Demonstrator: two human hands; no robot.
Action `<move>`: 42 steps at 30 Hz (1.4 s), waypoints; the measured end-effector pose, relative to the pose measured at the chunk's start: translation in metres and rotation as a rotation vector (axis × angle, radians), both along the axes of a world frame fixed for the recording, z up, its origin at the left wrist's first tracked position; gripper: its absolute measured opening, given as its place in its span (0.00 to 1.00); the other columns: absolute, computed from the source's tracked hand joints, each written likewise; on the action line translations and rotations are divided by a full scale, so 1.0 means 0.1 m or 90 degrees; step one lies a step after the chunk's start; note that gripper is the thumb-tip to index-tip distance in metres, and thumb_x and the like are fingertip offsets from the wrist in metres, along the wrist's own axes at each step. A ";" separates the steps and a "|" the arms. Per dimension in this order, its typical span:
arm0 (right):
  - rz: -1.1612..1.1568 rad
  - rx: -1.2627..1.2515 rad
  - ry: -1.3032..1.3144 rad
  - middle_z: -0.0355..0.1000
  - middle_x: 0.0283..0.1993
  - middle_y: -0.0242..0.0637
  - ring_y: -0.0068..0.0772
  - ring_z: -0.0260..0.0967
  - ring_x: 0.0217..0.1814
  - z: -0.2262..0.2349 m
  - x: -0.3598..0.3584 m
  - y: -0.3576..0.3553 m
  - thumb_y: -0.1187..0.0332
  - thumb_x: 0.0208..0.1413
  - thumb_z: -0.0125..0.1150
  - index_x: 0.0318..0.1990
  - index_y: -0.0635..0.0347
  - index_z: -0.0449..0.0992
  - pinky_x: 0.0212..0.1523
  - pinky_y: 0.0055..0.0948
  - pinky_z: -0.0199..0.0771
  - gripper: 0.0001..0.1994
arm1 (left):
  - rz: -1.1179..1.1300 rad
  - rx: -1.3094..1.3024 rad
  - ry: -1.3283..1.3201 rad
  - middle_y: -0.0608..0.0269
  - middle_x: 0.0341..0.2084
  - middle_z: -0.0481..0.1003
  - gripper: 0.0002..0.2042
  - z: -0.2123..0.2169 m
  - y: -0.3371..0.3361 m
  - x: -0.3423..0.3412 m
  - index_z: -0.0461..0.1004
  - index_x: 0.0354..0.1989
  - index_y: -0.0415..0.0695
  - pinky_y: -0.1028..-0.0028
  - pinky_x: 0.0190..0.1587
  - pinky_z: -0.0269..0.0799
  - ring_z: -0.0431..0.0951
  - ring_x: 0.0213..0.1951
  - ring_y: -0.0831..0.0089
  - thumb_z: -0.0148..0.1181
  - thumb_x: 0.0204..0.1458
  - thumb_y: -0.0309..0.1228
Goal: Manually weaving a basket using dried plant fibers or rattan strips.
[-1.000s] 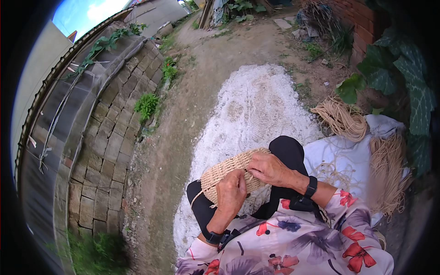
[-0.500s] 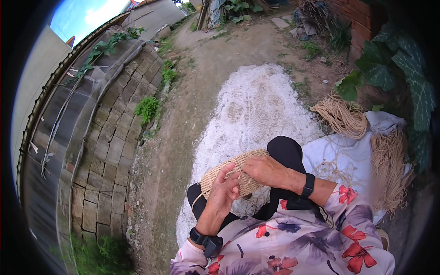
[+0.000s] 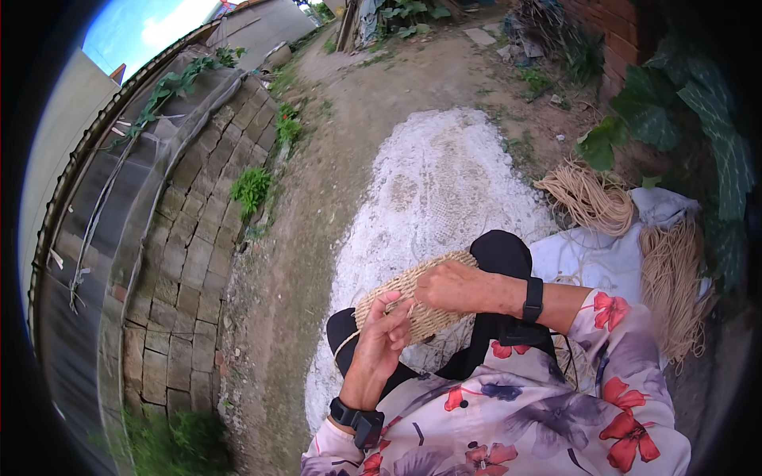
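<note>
A flat oblong piece of woven straw cord (image 3: 438,319) lies across my lap between my knees, with rows of braid running along it. Over its near left part is my left hand (image 3: 379,339), palm side partly showing, its fingers curled and the thumb and forefinger close together. My right hand (image 3: 451,287) is closed in a fist above the middle of the weave, its fingertips meeting those of the left. Whatever strand is pinched there is too small to make out. A loose cord end trails from the piece's left edge.
On the right, a coiled bundle of tan cord (image 3: 591,198) and a longer hank (image 3: 675,278) rest on a white sack (image 3: 579,258). Pale rough ground (image 3: 436,182) stretches ahead of me. A stacked block wall (image 3: 186,278) runs along the left; broad leaves (image 3: 647,107) hang at right.
My right hand has drawn slightly left and tightened into a fist, and its forearm lies a little flatter. The left hand stays almost in place, fingers curled a bit more.
</note>
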State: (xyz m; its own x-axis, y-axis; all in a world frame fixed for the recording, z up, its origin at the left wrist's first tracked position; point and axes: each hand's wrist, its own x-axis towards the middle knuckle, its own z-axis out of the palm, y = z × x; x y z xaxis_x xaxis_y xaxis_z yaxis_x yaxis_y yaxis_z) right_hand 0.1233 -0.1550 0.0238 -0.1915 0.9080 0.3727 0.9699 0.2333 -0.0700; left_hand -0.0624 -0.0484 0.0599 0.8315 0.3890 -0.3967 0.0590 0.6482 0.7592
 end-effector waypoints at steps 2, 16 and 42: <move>0.021 0.023 0.023 0.72 0.30 0.38 0.40 0.77 0.37 -0.03 0.03 0.02 0.74 0.44 0.59 0.29 0.61 0.74 0.34 0.37 0.78 0.03 | 0.005 -0.002 -0.005 0.58 0.45 0.76 0.17 -0.02 0.01 -0.02 0.66 0.52 0.48 0.85 0.20 0.55 0.59 0.21 0.85 0.55 0.55 0.19; 0.042 0.029 0.044 0.72 0.26 0.39 0.44 0.76 0.32 -0.05 0.01 0.12 0.71 0.45 0.60 0.26 0.61 0.73 0.32 0.40 0.76 0.03 | 0.014 -0.020 -0.041 0.58 0.48 0.75 0.19 0.00 -0.01 -0.07 0.65 0.57 0.47 0.85 0.20 0.55 0.58 0.21 0.85 0.55 0.56 0.21; 0.054 0.158 0.410 0.69 0.29 0.44 0.52 0.72 0.34 -0.17 0.01 -0.05 0.72 0.53 0.58 0.31 0.62 0.75 0.36 0.45 0.71 0.04 | -0.124 0.982 0.121 0.45 0.46 0.77 0.23 -0.01 -0.18 0.01 0.64 0.63 0.51 0.74 0.27 0.73 0.78 0.22 0.75 0.53 0.59 0.22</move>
